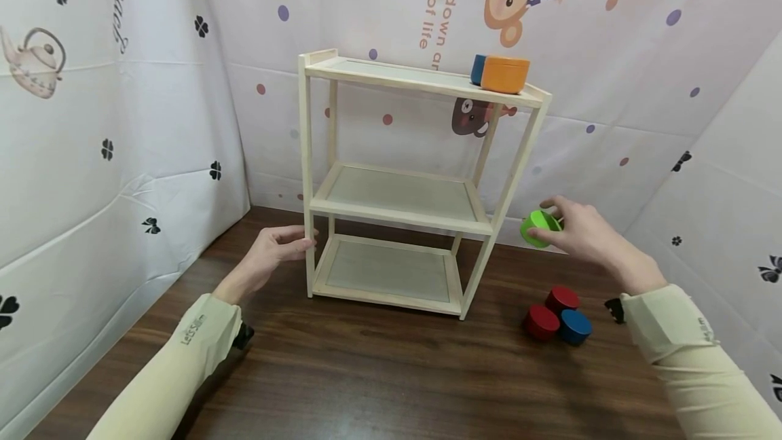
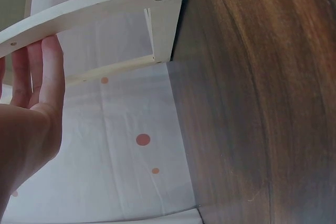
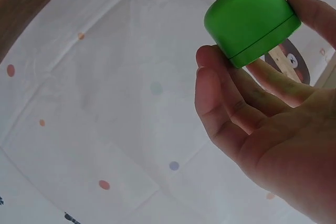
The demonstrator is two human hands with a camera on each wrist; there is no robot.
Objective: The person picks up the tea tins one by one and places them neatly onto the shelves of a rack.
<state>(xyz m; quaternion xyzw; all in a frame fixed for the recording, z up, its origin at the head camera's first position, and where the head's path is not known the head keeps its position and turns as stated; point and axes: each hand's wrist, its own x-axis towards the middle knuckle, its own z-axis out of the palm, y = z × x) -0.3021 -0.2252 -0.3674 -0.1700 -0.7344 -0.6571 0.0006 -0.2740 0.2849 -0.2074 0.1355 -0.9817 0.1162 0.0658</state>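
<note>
My right hand [image 1: 580, 233] pinches a small green round tin [image 1: 537, 228] between thumb and fingers, raised off the tabletop to the right of a pale wooden shelf rack [image 1: 400, 221]. In the right wrist view the green tin [image 3: 252, 19] is tilted, with a thin seam near one edge. At the rack's left front post, my left hand [image 1: 271, 253] holds the wood, thumb at the near side and fingers reaching behind. The left wrist view shows those fingers [image 2: 51, 72] against the post. On the top shelf sit an orange round tin [image 1: 505, 75] and, partly hidden behind it, a blue one [image 1: 478, 70].
Two red round tins [image 1: 542, 322] and a blue round tin [image 1: 575, 327] stand close together on the dark wooden table [image 1: 366, 372], right of the rack. White printed cloth [image 1: 391, 5] hangs behind and along both sides.
</note>
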